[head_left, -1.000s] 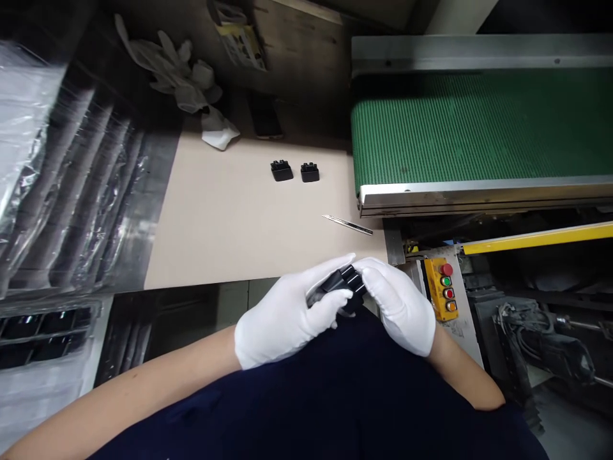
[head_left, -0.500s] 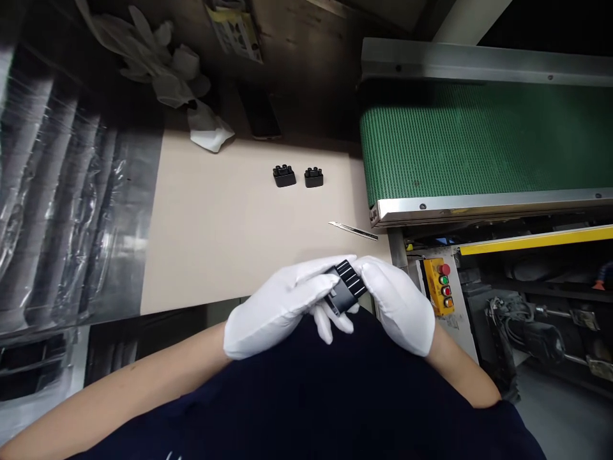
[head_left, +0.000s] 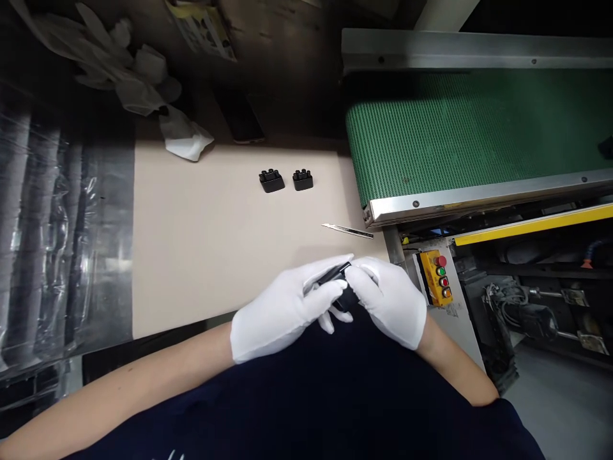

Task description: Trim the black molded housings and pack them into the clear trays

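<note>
My left hand (head_left: 282, 308), in a white glove, is closed around a black plastic part (head_left: 348, 299) in front of my body. My right hand (head_left: 391, 297), gloved the same way, has its fingers closed on the upper right end of that part. Much of the part is covered by the gloves. On the beige work surface beyond lie two small black plastic blocks, a left block (head_left: 272, 182) and a right block (head_left: 303, 181), both with short pegs on top. A thin, pointed craft knife (head_left: 348, 230) rests between the blocks and my right hand.
A green conveyor belt (head_left: 454, 134) with metal side rails stands at the right. Below it is a yellow button box (head_left: 437, 278). White gloves (head_left: 143, 83) and a dark phone (head_left: 240, 118) lie at the back left. Clear plastic sheeting (head_left: 43, 230) covers the left side.
The black part has been turned in my hands, so its slotted face no longer shows. My right fingers have come in over it. The view has shifted slightly; a dark object appears on the belt's far right.
</note>
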Demonstrator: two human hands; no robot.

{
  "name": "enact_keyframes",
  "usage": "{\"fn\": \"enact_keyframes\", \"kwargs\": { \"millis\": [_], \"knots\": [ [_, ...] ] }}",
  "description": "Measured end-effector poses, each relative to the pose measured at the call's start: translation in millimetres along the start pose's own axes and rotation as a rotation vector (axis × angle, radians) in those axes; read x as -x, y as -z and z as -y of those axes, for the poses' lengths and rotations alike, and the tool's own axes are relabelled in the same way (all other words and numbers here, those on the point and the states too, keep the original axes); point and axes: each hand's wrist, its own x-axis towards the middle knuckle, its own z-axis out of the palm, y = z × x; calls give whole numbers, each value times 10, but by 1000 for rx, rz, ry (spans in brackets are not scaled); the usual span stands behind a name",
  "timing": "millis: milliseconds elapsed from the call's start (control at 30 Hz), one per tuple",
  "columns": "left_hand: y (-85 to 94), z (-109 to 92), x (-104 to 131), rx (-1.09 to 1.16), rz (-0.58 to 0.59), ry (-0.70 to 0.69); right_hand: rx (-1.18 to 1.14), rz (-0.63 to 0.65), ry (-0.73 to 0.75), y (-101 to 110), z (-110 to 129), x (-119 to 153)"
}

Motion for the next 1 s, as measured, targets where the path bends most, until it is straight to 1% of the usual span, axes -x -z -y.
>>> {"fn": "enact_keyframes", "kwargs": {
  "millis": [100,200,267,367,533,800,867,933,1000],
  "knots": [
    [1,-8,-42,7,39,3,-23,-45,27,8,-56,42],
    [13,-8,-91,33,96,-3,-188,-110,-35,16,-99,101],
    [15,-14,-117,42,126,10,-285,-111,-53,20,-117,135],
    [4,-37,-139,39,139,23,-355,-103,-62,28,-132,166],
    [-25,-78,-142,28,93,13,-312,-138,-75,38,-158,170],
    [-30,-76,-116,0,22,2,-320,-124,-39,17,-144,137],
    [-20,-83,-112,-4,22,-10,-342,-110,-17,25,-113,129],
    [-1,-83,-123,-19,15,-8,-372,-66,18,34,-93,112],
    [24,-64,-155,-49,10,16,-383,-35,27,21,-117,91]
  ]
}}
